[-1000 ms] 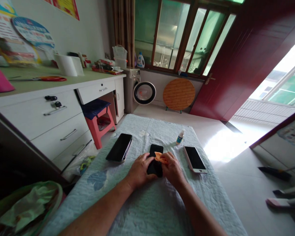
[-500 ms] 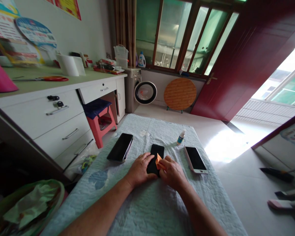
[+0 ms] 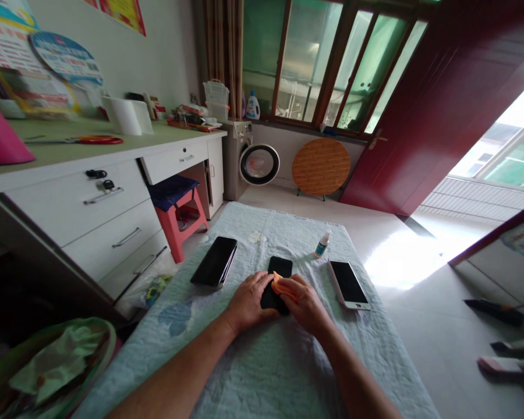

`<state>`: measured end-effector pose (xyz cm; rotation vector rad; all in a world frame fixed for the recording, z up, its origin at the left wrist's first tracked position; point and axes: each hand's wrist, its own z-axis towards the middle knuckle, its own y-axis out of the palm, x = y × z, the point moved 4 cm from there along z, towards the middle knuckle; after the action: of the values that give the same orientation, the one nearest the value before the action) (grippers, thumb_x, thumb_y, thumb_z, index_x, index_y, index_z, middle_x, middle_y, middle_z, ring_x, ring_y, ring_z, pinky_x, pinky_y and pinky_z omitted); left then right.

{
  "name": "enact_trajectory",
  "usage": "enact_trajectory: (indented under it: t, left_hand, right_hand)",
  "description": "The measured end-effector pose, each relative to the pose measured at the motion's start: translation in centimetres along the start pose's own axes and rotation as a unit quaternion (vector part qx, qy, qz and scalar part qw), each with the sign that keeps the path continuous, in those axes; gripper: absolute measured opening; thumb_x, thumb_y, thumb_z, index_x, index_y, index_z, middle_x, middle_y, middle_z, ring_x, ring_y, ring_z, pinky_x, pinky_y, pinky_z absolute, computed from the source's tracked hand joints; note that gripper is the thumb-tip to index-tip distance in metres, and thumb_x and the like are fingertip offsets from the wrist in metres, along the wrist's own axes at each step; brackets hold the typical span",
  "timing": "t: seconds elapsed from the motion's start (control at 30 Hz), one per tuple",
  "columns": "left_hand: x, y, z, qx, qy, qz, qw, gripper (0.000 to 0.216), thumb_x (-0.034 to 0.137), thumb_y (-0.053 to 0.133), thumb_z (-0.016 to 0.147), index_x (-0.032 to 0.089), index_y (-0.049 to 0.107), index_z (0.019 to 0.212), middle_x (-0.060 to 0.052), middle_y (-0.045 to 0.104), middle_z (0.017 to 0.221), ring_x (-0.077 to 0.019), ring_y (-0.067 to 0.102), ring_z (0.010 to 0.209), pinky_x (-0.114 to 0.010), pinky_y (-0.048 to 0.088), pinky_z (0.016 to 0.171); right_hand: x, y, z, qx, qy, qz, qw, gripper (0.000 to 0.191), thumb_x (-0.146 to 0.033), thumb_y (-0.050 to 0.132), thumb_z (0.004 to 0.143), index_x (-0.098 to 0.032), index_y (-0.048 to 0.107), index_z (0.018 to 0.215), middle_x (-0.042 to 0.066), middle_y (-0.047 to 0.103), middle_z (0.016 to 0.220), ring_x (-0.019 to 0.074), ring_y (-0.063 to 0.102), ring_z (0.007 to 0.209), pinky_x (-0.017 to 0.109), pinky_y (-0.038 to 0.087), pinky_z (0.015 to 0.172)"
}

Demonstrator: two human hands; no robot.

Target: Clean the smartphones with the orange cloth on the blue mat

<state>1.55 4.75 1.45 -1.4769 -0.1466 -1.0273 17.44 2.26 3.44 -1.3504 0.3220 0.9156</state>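
A black smartphone (image 3: 281, 265) lies flat on the cloth-covered table, in front of me. My left hand (image 3: 250, 298) grips it along its left side, fingertips at the left edge and thumb by the near end. Pinched in the fingers of my right hand (image 3: 304, 301) is an orange cloth (image 3: 282, 284), pressed against the phone's screen. Both hands hide parts of the phone. To the left rests a larger black device (image 3: 215, 261), which looks like a phone or a stack of them. A white-framed phone (image 3: 348, 284) and a small spray bottle (image 3: 322, 244) are on the right.
The table bears a pale blue quilted cover (image 3: 262, 366). At left stand a white desk (image 3: 109, 203), a red stool (image 3: 181, 224) and a bin (image 3: 109, 337). Further back are a washing machine (image 3: 237, 157) with its door open and a round wooden tabletop (image 3: 321, 167).
My right hand has shifted the orange cloth slightly left and up the phone's screen, and the cloth is now bunched flatter. My left hand stays on the phone.
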Motion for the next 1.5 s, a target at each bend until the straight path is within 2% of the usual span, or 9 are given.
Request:
enact_trajectory:
  t: [0.2,0.47,0.57,0.67,0.87,1.03,1.27,1.37,1.5]
  left_hand:
    - [0.0,0.0,0.0,0.006,-0.011,-0.001,1.0,0.09,0.038,0.084,0.058,0.016,0.046,0.137,-0.016,0.05,0.139,-0.0328,0.046,0.129,-0.046,0.035,0.111]
    - [0.1,0.0,-0.1,-0.008,-0.022,0.016,1.0,0.086,0.039,0.083,0.06,0.018,0.048,0.136,-0.016,0.048,0.141,-0.0335,0.043,0.132,-0.047,0.033,0.112]
    - [-0.1,0.0,-0.1,-0.01,-0.021,0.016,1.0,0.089,0.04,0.084,0.059,0.016,0.047,0.136,-0.017,0.048,0.141,-0.0332,0.044,0.132,-0.046,0.033,0.112]
    - [-0.2,0.1,-0.1,0.0,-0.004,0.008,1.0,0.092,0.044,0.084,0.059,0.015,0.046,0.138,-0.017,0.05,0.139,-0.0332,0.045,0.13,-0.046,0.035,0.111]
    - [-0.4,0.2,-0.1,0.018,0.014,-0.002,1.0,0.083,0.044,0.079,0.066,0.019,0.046,0.137,-0.015,0.052,0.137,-0.033,0.048,0.127,-0.047,0.038,0.108]
    - [-0.4,0.1,0.0,0.006,0.008,0.0,1.0,0.09,0.048,0.083,0.061,0.016,0.047,0.137,-0.017,0.051,0.138,-0.0333,0.047,0.129,-0.046,0.036,0.11]
    - [-0.1,-0.1,0.0,-0.008,-0.013,0.009,1.0,0.089,0.042,0.083,0.059,0.017,0.047,0.137,-0.016,0.049,0.14,-0.0339,0.045,0.13,-0.047,0.034,0.111]
    - [-0.1,-0.1,0.0,-0.006,-0.013,0.006,1.0,0.087,0.042,0.082,0.06,0.019,0.048,0.137,-0.015,0.05,0.14,-0.0339,0.045,0.13,-0.048,0.034,0.111]
    - [-0.1,-0.1,0.0,-0.007,-0.01,0.005,1.0,0.084,0.042,0.081,0.061,0.021,0.049,0.136,-0.014,0.05,0.14,-0.0346,0.044,0.131,-0.049,0.034,0.11]
  right_hand:
    - [0.4,0.3,0.1,-0.016,0.052,-0.156,0.986,0.025,-0.025,0.045,0.095,-0.028,0.068,0.103,0.003,0.054,0.104,0.0083,0.053,0.067,0.021,0.041,0.066]
    - [0.7,1.0,0.7,-0.028,0.112,-0.239,0.964,0.023,-0.022,0.045,0.094,-0.023,0.062,0.109,0.004,0.055,0.098,0.0121,0.055,0.071,0.022,0.037,0.06]
    - [0.4,1.1,0.7,-0.036,0.101,-0.235,0.966,0.021,-0.021,0.047,0.093,-0.023,0.063,0.106,0.003,0.056,0.095,0.0122,0.054,0.073,0.021,0.036,0.061]
    - [-0.6,1.1,0.4,-0.053,0.055,-0.203,0.976,0.022,-0.023,0.045,0.095,-0.024,0.065,0.102,0.002,0.057,0.09,0.0111,0.054,0.073,0.02,0.035,0.064]
    - [-2.0,1.2,-0.5,-0.101,-0.022,-0.158,0.982,0.02,-0.019,0.048,0.091,-0.022,0.067,0.088,0.0,0.053,0.083,0.0084,0.05,0.067,0.019,0.033,0.063]
    - [-1.1,0.5,-0.2,-0.078,0.011,-0.179,0.981,0.022,-0.016,0.048,0.089,-0.024,0.068,0.093,0.0,0.053,0.082,0.009,0.05,0.067,0.02,0.032,0.062]
    - [1.0,0.3,0.4,-0.028,0.096,-0.235,0.967,0.023,-0.025,0.041,0.095,-0.023,0.064,0.099,0.002,0.055,0.087,0.0116,0.05,0.069,0.022,0.031,0.06]
    - [1.1,0.4,0.4,-0.036,0.097,-0.233,0.967,0.023,-0.024,0.04,0.095,-0.024,0.063,0.1,0.002,0.056,0.086,0.0115,0.05,0.068,0.022,0.03,0.06]
    - [0.2,0.1,0.1,-0.074,0.06,-0.199,0.975,0.025,-0.021,0.04,0.094,-0.024,0.065,0.097,0.001,0.055,0.081,0.0112,0.051,0.069,0.021,0.031,0.062]
